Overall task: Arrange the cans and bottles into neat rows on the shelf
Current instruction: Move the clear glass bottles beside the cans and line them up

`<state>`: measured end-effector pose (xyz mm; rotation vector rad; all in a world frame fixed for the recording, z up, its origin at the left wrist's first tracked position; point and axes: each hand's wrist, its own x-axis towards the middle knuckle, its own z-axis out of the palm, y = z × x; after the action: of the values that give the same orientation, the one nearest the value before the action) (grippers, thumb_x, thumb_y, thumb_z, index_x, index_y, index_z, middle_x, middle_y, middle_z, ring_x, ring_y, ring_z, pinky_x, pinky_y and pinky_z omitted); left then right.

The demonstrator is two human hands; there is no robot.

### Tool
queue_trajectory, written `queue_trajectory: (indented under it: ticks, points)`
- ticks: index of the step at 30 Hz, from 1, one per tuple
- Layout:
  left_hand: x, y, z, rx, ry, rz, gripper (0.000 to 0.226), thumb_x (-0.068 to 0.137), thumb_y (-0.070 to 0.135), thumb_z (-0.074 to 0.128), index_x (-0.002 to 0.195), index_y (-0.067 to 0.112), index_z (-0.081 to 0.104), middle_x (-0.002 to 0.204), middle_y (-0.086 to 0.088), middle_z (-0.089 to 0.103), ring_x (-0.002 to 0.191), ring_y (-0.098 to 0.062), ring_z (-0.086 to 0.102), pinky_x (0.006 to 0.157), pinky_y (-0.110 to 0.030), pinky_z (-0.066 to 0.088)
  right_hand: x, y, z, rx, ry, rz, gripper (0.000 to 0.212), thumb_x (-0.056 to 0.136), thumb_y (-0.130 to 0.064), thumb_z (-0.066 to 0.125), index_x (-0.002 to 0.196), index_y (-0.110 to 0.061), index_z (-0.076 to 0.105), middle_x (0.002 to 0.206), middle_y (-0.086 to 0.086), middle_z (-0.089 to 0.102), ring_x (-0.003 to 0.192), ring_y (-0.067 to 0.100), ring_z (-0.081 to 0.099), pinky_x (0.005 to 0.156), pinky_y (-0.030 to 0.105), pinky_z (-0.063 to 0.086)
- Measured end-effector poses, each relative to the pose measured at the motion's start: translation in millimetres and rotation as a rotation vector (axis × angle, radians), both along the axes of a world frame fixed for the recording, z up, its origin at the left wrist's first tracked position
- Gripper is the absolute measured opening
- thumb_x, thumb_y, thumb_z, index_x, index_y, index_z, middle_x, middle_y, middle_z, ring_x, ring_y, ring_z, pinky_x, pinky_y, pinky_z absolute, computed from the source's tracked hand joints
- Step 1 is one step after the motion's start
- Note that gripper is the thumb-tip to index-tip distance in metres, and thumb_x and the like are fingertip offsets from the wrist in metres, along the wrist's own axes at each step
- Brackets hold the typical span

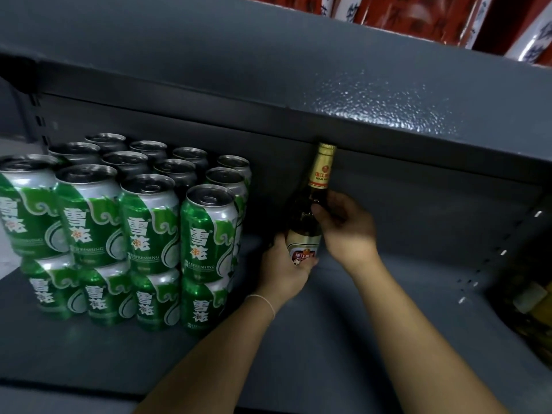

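Step in hand, as I read it: placing a bottle (309, 225) on the shelf (373, 309), starting a bottle row to the right of the cans. Next move probably calls for keeping it upright, setting the base flat w/ a small gap from the can block, then letting go w/o knocking the neck on the shelf above.

Nearest, at 6 o'clock: both forearms reach in from the bottom edge, a thin band on the left wrist.

Mid-frame: left hand (283, 270) wraps the bottle's lower body, fingers curled round the label. Right hand (346, 225) pinches the shoulder just under the neck, at about 1 o'clock from the left. Both are closed on the glass, no slack showing. Bottle stands near upright; can't tell if the base touches the shelf, hand hides it.

At 9 o'clock: green cans (125, 234), stacked two high in several neat rows, just beside the bottle but apart.

Farther, 12 o'clock: the gold cap sits close under the upper shelf (388, 100) lip. Red boxes (418, 16) on top, blurred.
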<state>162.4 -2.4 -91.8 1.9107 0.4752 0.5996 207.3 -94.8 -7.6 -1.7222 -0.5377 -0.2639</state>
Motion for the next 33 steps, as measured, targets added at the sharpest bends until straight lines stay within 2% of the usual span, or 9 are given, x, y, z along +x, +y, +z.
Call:
queue_trajectory:
  ticks: [7,10,12,15,19,22,27,30,33]
  points:
    - [-3,1,1,0.062,0.020,-0.028,0.059,0.072,0.043,0.078,0.117,0.017,0.050,0.113,-0.005,0.064,0.101,-0.024,0.063,0.085,-0.040,0.055,-12,-12,-20,-0.046,-0.043,-0.004,0.039,0.087,-0.001,0.069,0.122,-0.017,0.063,0.104,-0.014,0.067,0.088,-0.016,0.063,0.080,0.007,0.047]
    - [-7,0,8,0.124,0.101,-0.015,0.061,0.076,0.043,0.075,0.121,0.013,0.049,0.119,-0.011,0.059,0.107,-0.029,0.061,0.088,-0.041,0.053,-20,-29,-36,-0.054,-0.025,0.007,0.039,0.087,0.001,0.069,0.116,-0.024,0.065,0.107,-0.012,0.069,0.094,-0.007,0.066,0.081,0.010,0.049]
    - [-14,-1,21,0.235,0.261,-0.025,0.055,0.080,0.046,0.070,0.120,0.013,0.051,0.120,-0.011,0.061,0.108,-0.031,0.061,0.088,-0.039,0.053,-23,-44,-41,-0.052,0.014,-0.024,0.036,0.087,-0.002,0.070,0.118,-0.020,0.065,0.110,-0.006,0.069,0.093,-0.003,0.066,0.077,0.008,0.049]
    - [-38,-11,45,0.550,0.428,-0.034,0.033,0.087,0.045,0.059,0.105,0.016,0.062,0.105,-0.007,0.067,0.095,-0.028,0.065,0.072,-0.031,0.051,-21,-74,-40,-0.029,0.023,-0.104,0.031,0.087,-0.002,0.070,0.116,-0.010,0.065,0.108,0.002,0.068,0.081,-0.009,0.065,0.071,0.004,0.048]
    - [-60,-47,72,0.730,0.322,-0.090,0.035,0.095,0.047,0.049,0.074,0.018,0.044,0.075,0.001,0.048,0.068,-0.017,0.049,0.057,-0.026,0.034,-17,-124,-27,-0.015,-0.023,-0.211,0.021,0.088,0.000,0.069,0.107,-0.007,0.067,0.096,0.003,0.070,0.071,-0.013,0.063,0.068,0.003,0.047]
    - [-51,-80,81,0.788,0.245,-0.246,0.039,0.095,0.045,0.048,0.067,0.020,0.039,0.068,0.005,0.040,0.070,-0.018,0.045,0.058,-0.029,0.031,-18,-169,-14,-0.002,-0.040,-0.307,0.018,0.088,-0.004,0.069,0.105,-0.010,0.068,0.093,-0.002,0.070,0.075,-0.006,0.065,0.069,0.003,0.047]
    - [-22,-150,81,0.745,0.078,-0.428,0.030,0.091,0.043,0.054,0.098,0.015,0.063,0.089,0.001,0.064,0.089,-0.021,0.060,0.075,-0.037,0.051,-20,-255,4,-0.053,-0.108,-0.489,0.017,0.089,-0.011,0.069,0.103,-0.020,0.066,0.094,-0.004,0.070,0.084,0.004,0.066,0.075,0.008,0.050]
    - [-11,-195,83,0.674,0.015,-0.511,0.036,0.091,0.041,0.059,0.113,0.014,0.061,0.101,0.001,0.065,0.092,-0.017,0.060,0.081,-0.037,0.052,-20,-303,13,-0.069,-0.149,-0.601,0.017,0.087,-0.015,0.070,0.103,-0.021,0.066,0.096,0.000,0.071,0.088,0.015,0.068,0.085,0.029,0.056]
    - [1,-234,88,0.657,-0.048,-0.602,0.039,0.090,0.039,0.061,0.119,0.012,0.057,0.109,-0.001,0.063,0.096,-0.016,0.059,0.086,-0.037,0.051,-21,-345,20,-0.086,-0.170,-0.719,0.034,0.082,-0.032,0.065,0.114,-0.020,0.065,0.108,0.002,0.069,0.101,0.020,0.067,0.093,0.044,0.054]
